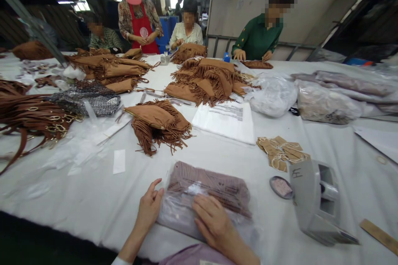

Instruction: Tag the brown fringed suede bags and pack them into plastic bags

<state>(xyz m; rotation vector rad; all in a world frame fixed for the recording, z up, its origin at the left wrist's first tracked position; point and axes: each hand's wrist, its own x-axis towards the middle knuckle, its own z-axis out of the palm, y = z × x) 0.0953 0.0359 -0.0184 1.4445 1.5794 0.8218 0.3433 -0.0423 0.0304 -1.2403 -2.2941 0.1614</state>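
Note:
A brown fringed bag in a clear plastic bag (211, 180) lies flat on the white-covered table in front of me. My right hand (213, 217) rests on top of the plastic with its fingers stretched out, pressing on the near part of the package. At the package's left edge is my left hand (151, 203), its fingers apart and raised, holding nothing. Printed lettering shows on the plastic. Past the package lies a tan fringed bag (158, 122) with a zipper, unwrapped.
A grey tape dispenser (314, 203) stands at right, near a small round dish (281, 186) and cardboard tags (281, 151). Brown straps (34, 112) lie at left. Fringed bags (208, 78) are heaped mid-table, beside white plastic sheets (225, 122). Several people work along the far side.

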